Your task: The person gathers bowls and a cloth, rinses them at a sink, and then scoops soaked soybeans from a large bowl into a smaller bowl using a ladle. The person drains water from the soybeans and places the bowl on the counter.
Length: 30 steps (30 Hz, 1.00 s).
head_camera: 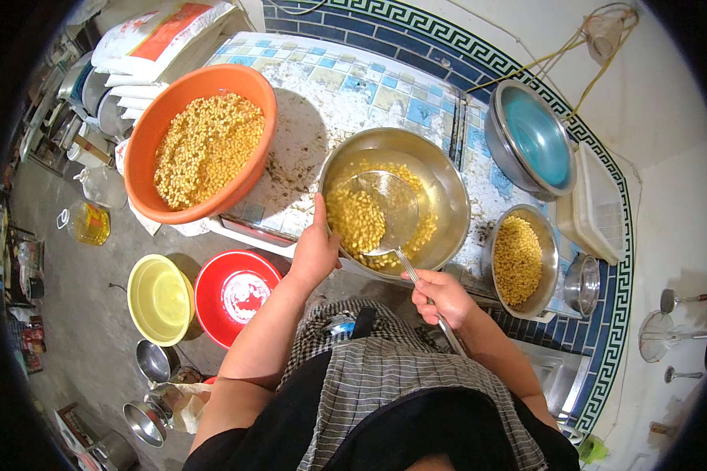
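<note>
My left hand [316, 246] grips the left rim of a large steel basin [451, 232], its index finger lying along the outside. Water and yellow soybeans [425, 232] fill the lower part of the basin. My right hand [443, 298] is closed around the long metal handle of a mesh skimmer [399, 203]. The skimmer's round head sits inside the basin, with a heap of beans [359, 222] at its left side. How much of the mesh is under water is hard to tell.
An orange tub [259, 165] of soybeans stands left on the tiled counter [383, 88]. A smaller steel bowl [551, 235] of beans stands right, near stacked basins [536, 141] and a white plastic basket [601, 200]. Red [209, 300] and yellow [179, 282] basins are lower left.
</note>
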{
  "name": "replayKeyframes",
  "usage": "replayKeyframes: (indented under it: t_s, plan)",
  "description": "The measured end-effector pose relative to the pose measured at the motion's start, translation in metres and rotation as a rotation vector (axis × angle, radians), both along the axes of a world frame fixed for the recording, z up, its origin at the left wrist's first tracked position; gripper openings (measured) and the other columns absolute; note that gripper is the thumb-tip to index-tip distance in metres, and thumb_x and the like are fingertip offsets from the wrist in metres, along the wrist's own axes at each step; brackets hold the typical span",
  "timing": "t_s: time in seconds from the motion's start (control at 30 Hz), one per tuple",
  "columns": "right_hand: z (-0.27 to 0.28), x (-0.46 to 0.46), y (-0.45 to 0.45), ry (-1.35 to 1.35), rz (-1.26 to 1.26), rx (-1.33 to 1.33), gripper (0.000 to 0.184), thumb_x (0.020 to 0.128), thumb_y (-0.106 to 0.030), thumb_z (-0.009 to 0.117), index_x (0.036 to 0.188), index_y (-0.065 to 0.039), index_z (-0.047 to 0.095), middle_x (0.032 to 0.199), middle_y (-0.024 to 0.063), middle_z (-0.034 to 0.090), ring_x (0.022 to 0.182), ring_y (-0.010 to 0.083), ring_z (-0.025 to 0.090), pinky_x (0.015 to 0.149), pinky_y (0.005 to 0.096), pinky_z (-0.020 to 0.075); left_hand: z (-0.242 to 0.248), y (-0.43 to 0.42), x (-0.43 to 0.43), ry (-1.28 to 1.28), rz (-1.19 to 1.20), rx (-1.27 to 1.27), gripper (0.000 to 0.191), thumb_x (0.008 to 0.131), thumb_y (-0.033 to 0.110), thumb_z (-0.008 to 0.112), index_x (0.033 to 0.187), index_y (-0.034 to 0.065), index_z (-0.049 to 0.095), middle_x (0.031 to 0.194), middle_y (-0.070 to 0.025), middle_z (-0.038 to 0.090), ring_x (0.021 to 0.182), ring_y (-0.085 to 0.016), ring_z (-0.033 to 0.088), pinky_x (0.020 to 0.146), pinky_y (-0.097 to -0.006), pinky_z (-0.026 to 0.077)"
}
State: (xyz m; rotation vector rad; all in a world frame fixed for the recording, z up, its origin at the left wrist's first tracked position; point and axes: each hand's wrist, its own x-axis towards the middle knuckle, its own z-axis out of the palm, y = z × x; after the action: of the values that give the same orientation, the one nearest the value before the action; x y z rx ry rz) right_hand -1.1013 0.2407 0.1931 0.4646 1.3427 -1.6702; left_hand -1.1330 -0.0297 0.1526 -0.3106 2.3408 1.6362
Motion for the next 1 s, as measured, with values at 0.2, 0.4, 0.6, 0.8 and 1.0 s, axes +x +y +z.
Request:
replayKeyframes:
  t_s: [0.2,0.4,0.6,0.8,1.0]
  plan:
    - [-0.008,-0.001,0.002,-0.030,-0.120,-0.277,0.035,0.102,-0.016,0.041,0.135,-0.002,0.042,0.067,-0.0010,0.042,0.049,0.0057,0.038,0.041,0.0226,0.0336,-0.001,0.002,0.000,0.040,0.006,-0.027,0.082,0.086,-0.001,0.049,0.150,0.0024,-0.002,0.076,-0.0229,0.064,0.049,-0.027,0.062,0.047,-0.0372,0.051]
    - [0.007,0.017,0.031,0.103,-0.199,-0.312,0.036,0.103,-0.017,0.040,0.135,-0.001,0.041,0.069,0.0004,0.043,0.048,0.0059,0.038,0.040,0.0220,0.0345,-0.002,0.006,0.000,0.075,0.018,-0.004,0.081,0.087,-0.004,0.047,0.151,0.0070,-0.001,0.065,-0.0152,0.061,0.047,-0.021,0.060,0.043,-0.0333,0.050]
    - [0.008,0.033,0.051,0.203,-0.245,-0.205,0.034,0.103,-0.018,0.039,0.134,-0.004,0.043,0.068,-0.0019,0.041,0.045,0.0056,0.035,0.039,0.0219,0.0326,-0.002,0.009,-0.002,0.049,-0.005,-0.082,0.082,0.087,-0.004,0.047,0.150,0.0028,-0.005,0.070,-0.0185,0.064,0.045,-0.022,0.061,0.042,-0.0330,0.050]
    - [0.003,0.043,0.066,0.201,-0.263,-0.230,0.036,0.103,-0.018,0.041,0.136,-0.003,0.042,0.070,-0.0001,0.043,0.048,0.0064,0.038,0.040,0.0221,0.0345,-0.007,0.016,-0.003,0.045,0.071,-0.064,0.083,0.087,-0.006,0.046,0.152,0.0134,-0.002,0.069,-0.0140,0.063,0.044,-0.018,0.059,0.040,-0.0317,0.049]
    - [0.017,0.055,0.093,0.191,-0.322,-0.358,0.036,0.102,-0.018,0.041,0.136,-0.004,0.042,0.070,0.0000,0.042,0.047,0.0059,0.036,0.040,0.0214,0.0341,-0.010,0.019,-0.003,0.034,0.113,-0.122,0.081,0.087,-0.006,0.045,0.153,0.0138,0.002,0.068,-0.0139,0.062,0.043,-0.019,0.059,0.039,-0.0321,0.049]
